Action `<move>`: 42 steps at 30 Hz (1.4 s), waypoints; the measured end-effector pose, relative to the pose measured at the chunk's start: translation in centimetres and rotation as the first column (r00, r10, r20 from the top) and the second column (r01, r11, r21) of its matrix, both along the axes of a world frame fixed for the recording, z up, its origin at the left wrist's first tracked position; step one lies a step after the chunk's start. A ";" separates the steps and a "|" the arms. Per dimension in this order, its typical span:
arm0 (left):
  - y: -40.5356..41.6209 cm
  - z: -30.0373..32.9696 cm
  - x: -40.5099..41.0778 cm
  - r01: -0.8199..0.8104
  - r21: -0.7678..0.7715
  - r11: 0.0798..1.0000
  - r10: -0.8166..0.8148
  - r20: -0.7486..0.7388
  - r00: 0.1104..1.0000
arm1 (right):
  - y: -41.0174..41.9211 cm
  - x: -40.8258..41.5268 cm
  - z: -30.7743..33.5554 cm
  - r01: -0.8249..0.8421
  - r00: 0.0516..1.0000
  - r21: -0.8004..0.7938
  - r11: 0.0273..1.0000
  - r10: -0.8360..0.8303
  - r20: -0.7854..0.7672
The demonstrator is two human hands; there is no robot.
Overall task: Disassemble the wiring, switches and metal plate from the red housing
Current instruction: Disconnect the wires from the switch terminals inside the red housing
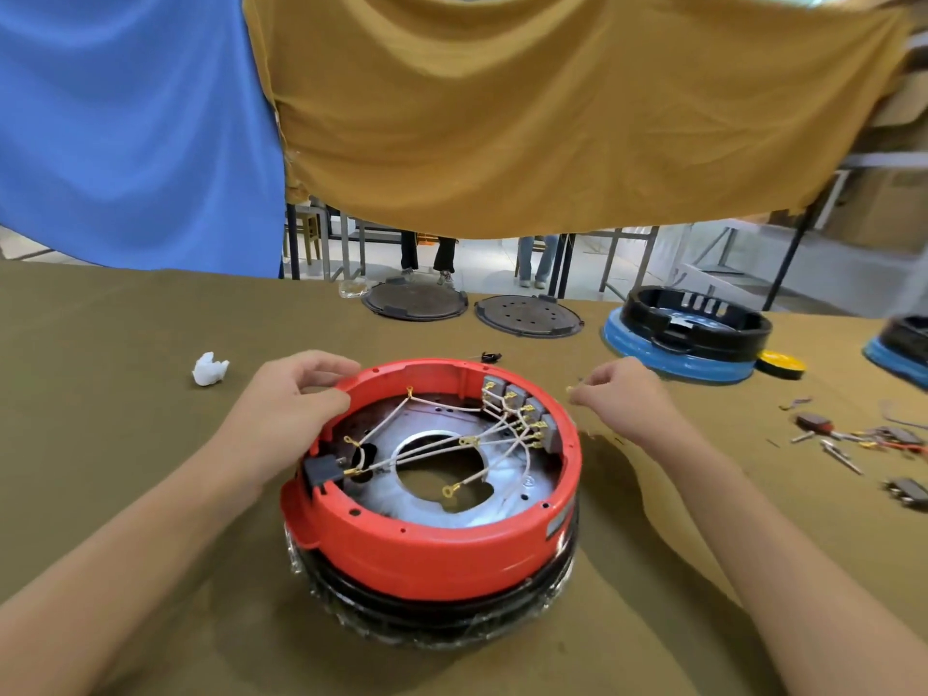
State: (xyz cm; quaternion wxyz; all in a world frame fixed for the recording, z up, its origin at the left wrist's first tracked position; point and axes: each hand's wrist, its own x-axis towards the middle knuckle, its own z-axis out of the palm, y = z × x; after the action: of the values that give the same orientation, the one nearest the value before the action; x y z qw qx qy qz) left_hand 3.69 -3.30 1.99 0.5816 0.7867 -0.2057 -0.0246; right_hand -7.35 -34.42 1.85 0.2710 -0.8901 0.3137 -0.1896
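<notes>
- A crumpled white wad (209, 369) lies on the olive-covered desk (100, 344), far left.
- The left hand (291, 399) grips the back-left rim of the red housing (432, 540), fingers curled over the edge.
- The housing sits mid-desk on a black base; inside lie the metal plate (437, 504), white wiring (452, 444) and grey switches (522, 409) along its right wall.
- The right hand (622, 399) hovers just right of the housing, fingertips pinching a small brass-coloured piece (570, 389).
- Loose parts (863, 444) lie scattered far right; two dark discs (417, 299) and a black-and-blue housing (688, 334) sit behind.
</notes>
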 end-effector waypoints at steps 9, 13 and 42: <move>0.2 0.5 -0.2 0.051 0.054 0.997 -0.048 -0.044 0.998 | -0.5 -0.5 -0.1 0.122 0.992 -0.105 0.987 -0.119 0.029; 0.1 0.6 -0.3 0.084 0.070 0.994 -0.076 -0.119 0.990 | 0.0 -0.7 1.0 0.003 0.920 0.146 0.989 -0.060 0.387; 1.4 1.4 0.8 0.385 -0.002 0.923 -0.383 -0.097 0.919 | 6.2 -0.8 2.9 -0.473 0.798 0.118 0.873 0.367 0.478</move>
State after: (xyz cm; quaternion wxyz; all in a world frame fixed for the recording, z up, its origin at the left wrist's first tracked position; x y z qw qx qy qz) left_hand 4.51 -1.90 3.43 0.5680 0.7339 -0.3276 -0.1774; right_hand -8.13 -28.20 4.80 0.4721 -0.8329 0.0570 -0.2830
